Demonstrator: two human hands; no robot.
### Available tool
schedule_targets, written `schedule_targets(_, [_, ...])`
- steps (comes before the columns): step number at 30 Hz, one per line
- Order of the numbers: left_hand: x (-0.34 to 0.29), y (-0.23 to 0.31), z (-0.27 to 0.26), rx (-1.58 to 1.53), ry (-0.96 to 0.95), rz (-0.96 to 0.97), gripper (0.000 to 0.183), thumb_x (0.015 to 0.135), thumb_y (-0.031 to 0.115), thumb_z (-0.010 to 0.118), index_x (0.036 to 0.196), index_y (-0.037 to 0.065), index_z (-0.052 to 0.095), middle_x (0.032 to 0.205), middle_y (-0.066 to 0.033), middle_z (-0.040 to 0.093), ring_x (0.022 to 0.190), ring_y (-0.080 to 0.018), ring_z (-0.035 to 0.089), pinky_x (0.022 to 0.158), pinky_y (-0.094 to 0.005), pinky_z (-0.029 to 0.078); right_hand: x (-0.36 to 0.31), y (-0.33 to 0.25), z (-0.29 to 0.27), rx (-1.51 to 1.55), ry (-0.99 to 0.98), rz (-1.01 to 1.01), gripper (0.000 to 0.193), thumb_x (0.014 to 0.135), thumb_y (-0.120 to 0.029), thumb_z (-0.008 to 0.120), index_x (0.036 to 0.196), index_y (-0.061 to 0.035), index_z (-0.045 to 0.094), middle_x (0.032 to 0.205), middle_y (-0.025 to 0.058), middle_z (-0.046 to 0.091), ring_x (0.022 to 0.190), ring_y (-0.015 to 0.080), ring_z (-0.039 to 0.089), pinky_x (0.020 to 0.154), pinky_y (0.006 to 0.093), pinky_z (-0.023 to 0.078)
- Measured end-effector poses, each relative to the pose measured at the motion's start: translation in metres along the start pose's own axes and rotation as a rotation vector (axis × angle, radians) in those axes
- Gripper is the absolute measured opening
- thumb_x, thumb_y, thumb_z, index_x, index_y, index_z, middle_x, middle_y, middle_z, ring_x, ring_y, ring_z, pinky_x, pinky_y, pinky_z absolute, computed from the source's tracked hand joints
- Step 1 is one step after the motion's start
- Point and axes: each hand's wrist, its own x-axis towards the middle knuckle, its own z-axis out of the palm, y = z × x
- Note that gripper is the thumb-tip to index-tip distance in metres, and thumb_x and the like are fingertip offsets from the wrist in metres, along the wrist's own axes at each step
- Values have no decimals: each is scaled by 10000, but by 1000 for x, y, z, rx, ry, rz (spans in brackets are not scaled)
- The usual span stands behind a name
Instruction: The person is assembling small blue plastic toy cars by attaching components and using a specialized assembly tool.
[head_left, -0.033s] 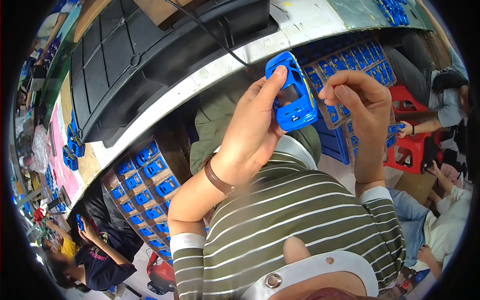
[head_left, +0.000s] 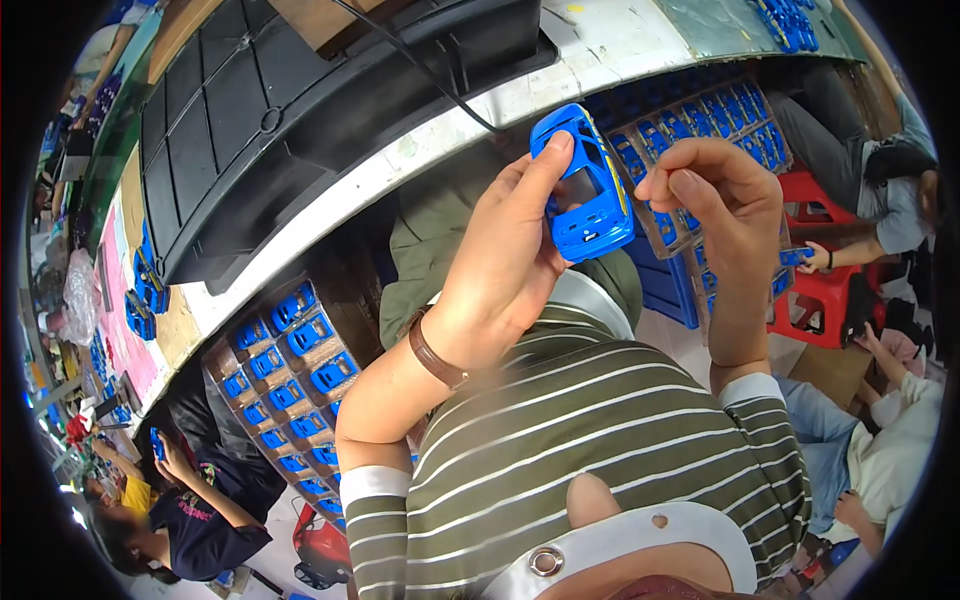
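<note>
My left hand [head_left: 505, 235] grips a blue toy car body [head_left: 592, 228] in front of my chest, with the thumb on its upper side. The body is a hollow shell with window openings and a yellow stripe along its right edge. Just right of it is my right hand [head_left: 725, 200], its thumb and fingertips pinched together close to the striped side. Whatever may be between those fingertips is too small to make out. A gap seems to separate them from the shell, though contact is hard to judge.
A large black plastic bin [head_left: 330, 130] stands on the white table edge [head_left: 390, 160]. Partitioned trays of blue car bodies sit at lower left [head_left: 290, 390] and right [head_left: 720, 120]. Co-workers sit on both sides, near red stools [head_left: 815, 290]. More blue parts [head_left: 145, 290] lie on the table.
</note>
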Motion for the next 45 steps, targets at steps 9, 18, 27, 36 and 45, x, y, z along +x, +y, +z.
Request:
schedule_targets(9, [-1, 3, 0, -15, 32, 19, 367, 924, 319, 565, 1156, 37, 543, 1002, -64, 632, 843, -131, 642, 735, -285, 553, 9, 1, -3, 130, -26, 144, 123, 885, -75, 571, 966, 5, 618, 918, 115, 666, 858, 168, 658, 681, 235, 529])
schedule_targets(18, [5, 1, -4, -48, -11, 44, 366, 928, 319, 554, 1148, 28, 542, 1007, -79, 633, 868, -168, 646, 776, -306, 550, 6, 3, 16, 119, -59, 103, 111, 885, -117, 569, 883, -10, 597, 1162, 65, 553, 992, 102, 509, 890, 258, 393])
schedule_targets(27, [4, 0, -4, -59, 19, 102, 342, 929, 334, 553, 1101, 39, 564, 971, -62, 606, 869, -155, 605, 795, -322, 510, 2, 12, 30, 65, -116, 24, 121, 910, -118, 543, 911, -2, 576, 1205, 76, 485, 1004, 122, 504, 895, 267, 397])
schedule_targets(36, [4, -2, -5, -51, -5, 129, 342, 925, 351, 559, 1087, 51, 590, 939, -48, 591, 837, -139, 580, 777, -303, 486, 1, 22, 38, 31, -65, -85, 99, 884, -33, 562, 963, -1, 513, 1170, 90, 496, 1051, 145, 511, 934, 301, 425])
schedule_targets(45, [0, -2, -4, -102, -65, 94, 344, 950, 354, 509, 1108, 57, 580, 957, -38, 622, 863, -139, 597, 755, -290, 502, 0, 30, 46, -219, 44, -350, 123, 842, -6, 588, 933, -11, 505, 1078, 120, 542, 1014, 214, 547, 890, 318, 443])
